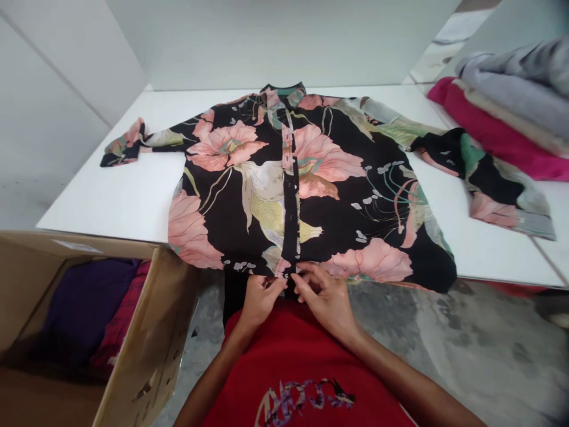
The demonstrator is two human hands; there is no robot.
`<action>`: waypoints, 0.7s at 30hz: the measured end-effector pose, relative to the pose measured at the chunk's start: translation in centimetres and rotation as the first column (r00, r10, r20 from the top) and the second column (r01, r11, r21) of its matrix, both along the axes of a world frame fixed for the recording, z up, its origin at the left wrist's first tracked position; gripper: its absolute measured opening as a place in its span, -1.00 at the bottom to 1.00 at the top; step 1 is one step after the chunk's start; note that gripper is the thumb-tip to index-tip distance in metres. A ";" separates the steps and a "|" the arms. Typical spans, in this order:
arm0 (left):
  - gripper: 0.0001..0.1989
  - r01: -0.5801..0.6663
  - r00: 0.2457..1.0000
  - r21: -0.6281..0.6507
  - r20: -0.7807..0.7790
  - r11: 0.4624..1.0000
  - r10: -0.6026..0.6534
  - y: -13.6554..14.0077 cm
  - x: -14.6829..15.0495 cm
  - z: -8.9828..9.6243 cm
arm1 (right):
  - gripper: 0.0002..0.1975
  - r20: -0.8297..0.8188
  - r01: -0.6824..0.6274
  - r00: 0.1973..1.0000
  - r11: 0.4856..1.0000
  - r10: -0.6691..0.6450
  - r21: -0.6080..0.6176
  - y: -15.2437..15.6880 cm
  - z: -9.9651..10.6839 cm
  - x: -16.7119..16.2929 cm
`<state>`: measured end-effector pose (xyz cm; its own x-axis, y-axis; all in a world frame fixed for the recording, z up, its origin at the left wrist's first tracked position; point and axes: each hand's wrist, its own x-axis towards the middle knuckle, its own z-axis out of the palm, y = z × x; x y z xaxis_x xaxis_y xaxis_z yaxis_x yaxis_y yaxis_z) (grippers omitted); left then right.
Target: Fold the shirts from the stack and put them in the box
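A black floral shirt (338, 207) with large pink flowers lies front side up on the white table (128, 196), its collar at the far side and its hem hanging over the near edge. The sleeves stretch out to both sides, the right one bent. At the bottom of the front placket, my left hand (261, 296) pinches the shirt's hem. Just right of it, my right hand (323, 295) has thumb and forefinger closed on the other side of the placket's lower end. The fingertips nearly meet, and what lies exactly between them is small and partly hidden.
An open cardboard box (137, 332) stands at the lower left, with folded purple cloth (89, 302) and red plaid cloth (124, 308) inside. Folded garments (511, 112) in pink, beige and grey are stacked at the right. A pale wall (284, 41) rises behind the table.
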<state>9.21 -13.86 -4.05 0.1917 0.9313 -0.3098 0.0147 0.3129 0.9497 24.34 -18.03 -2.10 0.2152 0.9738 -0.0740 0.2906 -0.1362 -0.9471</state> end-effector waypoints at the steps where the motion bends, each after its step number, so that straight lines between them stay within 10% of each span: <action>1: -0.77 -0.012 1.000 0.023 -0.026 1.000 0.012 0.0 0.0 0.0 | -0.65 -0.026 -0.007 1.000 1.000 0.006 -0.009 0.1 0.0 -0.1; 21: -0.88 -0.025 0.998 0.087 -0.060 0.996 0.031 0.1 0.0 0.3 | -0.53 -0.338 0.058 0.937 0.994 -0.085 -0.090 0.8 1.1 -0.9</action>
